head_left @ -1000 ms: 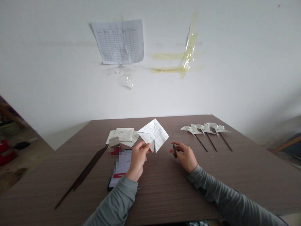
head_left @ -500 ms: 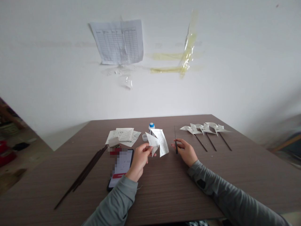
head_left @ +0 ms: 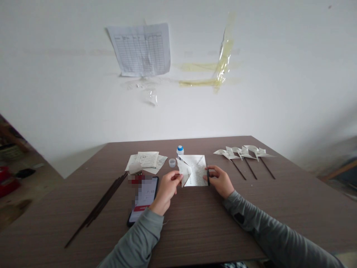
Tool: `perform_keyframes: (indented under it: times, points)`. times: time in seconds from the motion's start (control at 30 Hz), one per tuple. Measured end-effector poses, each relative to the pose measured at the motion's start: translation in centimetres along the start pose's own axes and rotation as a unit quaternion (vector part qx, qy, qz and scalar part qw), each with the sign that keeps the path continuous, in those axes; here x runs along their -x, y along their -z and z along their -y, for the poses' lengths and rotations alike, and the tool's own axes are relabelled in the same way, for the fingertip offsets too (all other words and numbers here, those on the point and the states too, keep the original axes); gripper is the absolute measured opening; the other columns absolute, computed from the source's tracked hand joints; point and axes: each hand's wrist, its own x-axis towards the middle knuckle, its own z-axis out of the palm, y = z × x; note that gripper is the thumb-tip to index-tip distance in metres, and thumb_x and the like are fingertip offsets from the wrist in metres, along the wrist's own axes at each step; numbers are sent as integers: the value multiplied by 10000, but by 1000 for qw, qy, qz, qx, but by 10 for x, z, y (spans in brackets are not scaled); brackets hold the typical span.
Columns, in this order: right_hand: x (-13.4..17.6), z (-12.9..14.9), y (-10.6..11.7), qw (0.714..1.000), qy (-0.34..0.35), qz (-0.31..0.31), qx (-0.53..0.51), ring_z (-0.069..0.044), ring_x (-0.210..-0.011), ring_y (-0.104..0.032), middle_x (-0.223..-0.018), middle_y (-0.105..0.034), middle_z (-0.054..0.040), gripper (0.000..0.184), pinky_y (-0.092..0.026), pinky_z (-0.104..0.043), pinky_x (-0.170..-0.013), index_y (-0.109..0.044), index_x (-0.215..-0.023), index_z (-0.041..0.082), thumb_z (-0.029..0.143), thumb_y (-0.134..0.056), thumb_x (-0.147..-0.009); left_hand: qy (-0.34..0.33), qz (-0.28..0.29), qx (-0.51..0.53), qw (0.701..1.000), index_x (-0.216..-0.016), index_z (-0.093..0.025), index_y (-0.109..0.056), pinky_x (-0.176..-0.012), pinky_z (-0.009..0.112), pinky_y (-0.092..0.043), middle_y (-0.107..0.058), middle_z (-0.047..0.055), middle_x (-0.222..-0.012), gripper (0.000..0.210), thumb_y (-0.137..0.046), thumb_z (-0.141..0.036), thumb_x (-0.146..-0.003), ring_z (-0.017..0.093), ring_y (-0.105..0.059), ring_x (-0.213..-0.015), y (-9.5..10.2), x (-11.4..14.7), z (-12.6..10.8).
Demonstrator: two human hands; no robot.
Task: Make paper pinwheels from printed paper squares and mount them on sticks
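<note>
My left hand pinches the left edge of a square of printed paper. Diagonal slits run in from the paper's corners, and its left flap is bent up. At the paper's right edge, my right hand is closed around a slim black-handled knife, held upright. Its fingertips are by that edge; whether they also grip the paper, I cannot tell. Just behind the paper stands a small white bottle with a blue cap. A small clear cup sits left of the bottle.
Several paper pinwheels on brown sticks lie at the right. Further left are a stack of printed papers, a phone and a bundle of dark sticks. A wall rises behind the table.
The paper has flattened and turned to face me, its right part swinging out to the right hand. The knife's blade, visible above the fingers before, now hardly shows. Both hands stayed nearly in place.
</note>
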Motion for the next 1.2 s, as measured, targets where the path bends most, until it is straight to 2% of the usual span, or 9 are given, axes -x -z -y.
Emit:
perform_keyframes:
  times: [0.17, 0.23, 0.3, 0.43, 0.7, 0.97, 1.2]
  points:
    - [1, 3, -2, 999, 0, -34, -7, -281, -745, -772, -769, -876, -34, 614, -643, -419, -734, -836, -1059, 274, 622, -1089, -621, 6, 2, 4, 1000, -918, -193, -859, -445, 196, -326, -843, 62, -855, 310, -1019, -453, -976, 219, -848, -791, -1, 4, -1]
    - [1, 3, -2, 999, -1, -47, -7, -285, -749, -777, -777, -879, -41, 624, -640, -422, -738, -836, -1065, 273, 634, -1081, -619, 18, 18, 13, 1000, -953, -188, -859, -445, 195, -315, -915, 102, -983, 300, -1041, -427, -958, 227, -891, -812, -3, 7, -4]
    - [2, 2, -3, 999, -2, -53, -6, -283, -740, -774, -774, -873, -44, 643, -633, -421, -733, -836, -1067, 266, 656, -1082, -618, 30, 40, 21, 999, -1010, -185, -870, -452, 193, -306, -961, 129, -1088, 248, -1051, -325, -914, 233, -920, -833, -5, 11, -7]
    - [3, 2, -5, 999, 6, -48, -6, -283, -735, -777, -764, -862, -42, 681, -635, -425, -740, -833, -1072, 257, 693, -1105, -626, 42, 52, 15, 998, -1025, -184, -874, -461, 197, -279, -963, 106, -1045, 181, -977, -188, -876, 217, -911, -803, -6, 16, -11]
    - [4, 6, -3, 999, 17, -39, 11, -301, -730, -798, -775, -881, -48, 684, -671, -450, -746, -837, -1074, 270, 726, -1105, -641, 34, 56, -16, 998, -925, -196, -878, -490, 215, -293, -908, 79, -887, 100, -956, -194, -863, 214, -864, -772, 0, 11, -11]
    - [8, 11, -7, 1000, 16, -16, 15, -266, -692, -723, -730, -837, -18, 640, -628, -421, -709, -836, -1067, 273, 696, -1091, -662, 23, -11, 22, 999, -936, -196, -862, -492, 222, -306, -934, 115, -922, 231, -1052, -264, -824, 272, -902, -857, 0, 7, -8]
    - [11, 16, -12, 999, 12, -36, 15, -257, -684, -692, -721, -818, -13, 687, -581, -430, -710, -815, -1066, 270, 741, -1077, -641, 63, 28, 46, 997, -958, -165, -871, -479, 207, -302, -988, 176, -1121, 204, -1041, -205, -853, 261, -939, -865, -9, 14, -7]
